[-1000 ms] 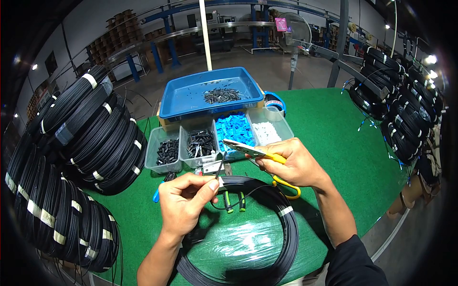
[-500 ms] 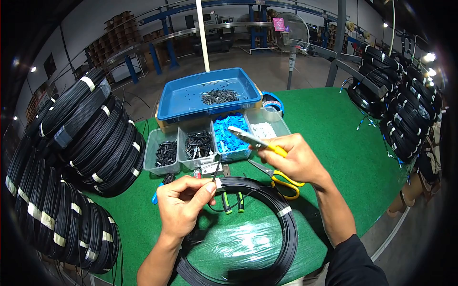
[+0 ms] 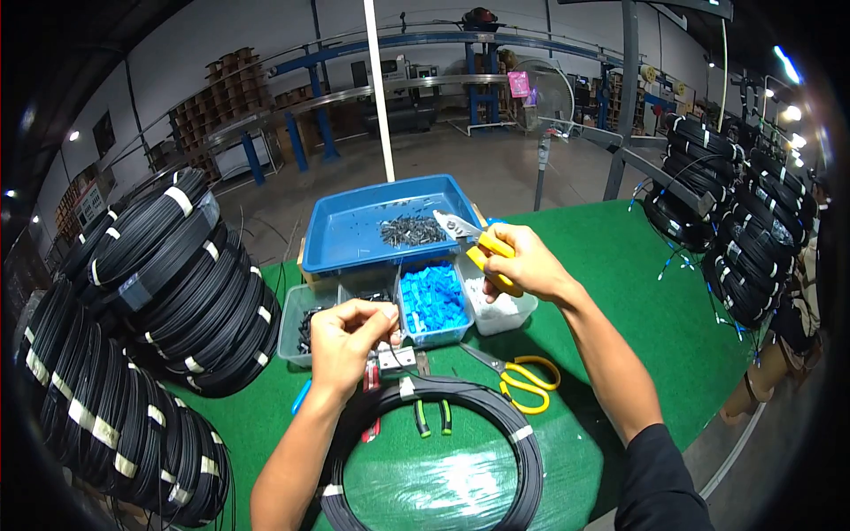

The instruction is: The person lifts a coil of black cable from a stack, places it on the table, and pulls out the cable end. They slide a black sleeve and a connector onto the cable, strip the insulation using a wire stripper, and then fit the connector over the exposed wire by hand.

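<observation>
My right hand grips yellow-handled wire strippers, their metal jaws pointing left over the front of the blue tray. My left hand is closed in a pinch above the coil of black cable. Its fingers hide most of the cable end that they hold. The coil lies on the green table, bound with white tape. Beside it are yellow-handled scissors, partly spread. Black-and-green handles of another tool show inside the coil's upper edge.
A blue tray holds small dark pieces behind bins of black parts, blue connectors and white pieces. Tall stacks of cable coils stand at left; more coils hang at right. A red-handled tool lies near my left wrist.
My right hand has moved slightly up with the strippers, whose handles are now spread wider. My left hand has moved up relative to the coil. The view has tilted upward.
</observation>
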A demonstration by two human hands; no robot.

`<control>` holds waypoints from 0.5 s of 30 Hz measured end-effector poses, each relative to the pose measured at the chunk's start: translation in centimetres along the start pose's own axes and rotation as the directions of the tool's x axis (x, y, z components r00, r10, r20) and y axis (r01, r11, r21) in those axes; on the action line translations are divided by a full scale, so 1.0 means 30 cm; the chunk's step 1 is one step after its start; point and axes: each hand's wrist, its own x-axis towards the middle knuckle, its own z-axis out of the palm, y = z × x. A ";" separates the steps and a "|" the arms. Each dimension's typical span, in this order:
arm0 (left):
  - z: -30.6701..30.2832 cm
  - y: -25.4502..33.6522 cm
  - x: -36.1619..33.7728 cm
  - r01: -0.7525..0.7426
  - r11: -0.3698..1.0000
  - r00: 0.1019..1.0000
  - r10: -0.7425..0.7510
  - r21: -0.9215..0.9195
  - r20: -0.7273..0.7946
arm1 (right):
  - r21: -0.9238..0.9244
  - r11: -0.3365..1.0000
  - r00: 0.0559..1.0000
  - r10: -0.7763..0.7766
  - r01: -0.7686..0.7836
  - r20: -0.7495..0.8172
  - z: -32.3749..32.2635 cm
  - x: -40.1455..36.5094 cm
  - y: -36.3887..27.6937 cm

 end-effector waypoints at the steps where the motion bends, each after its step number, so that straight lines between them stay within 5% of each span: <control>1: 0.006 -0.022 0.041 0.006 1.000 1.000 -0.006 -0.002 -0.010 | -0.015 1.000 0.999 0.023 -0.023 0.022 -0.018 0.050 0.011; 15: -0.014 -0.198 0.256 0.248 0.966 0.966 -0.252 0.067 0.053 | -0.041 0.922 0.914 0.387 -0.385 0.119 -0.098 0.342 0.086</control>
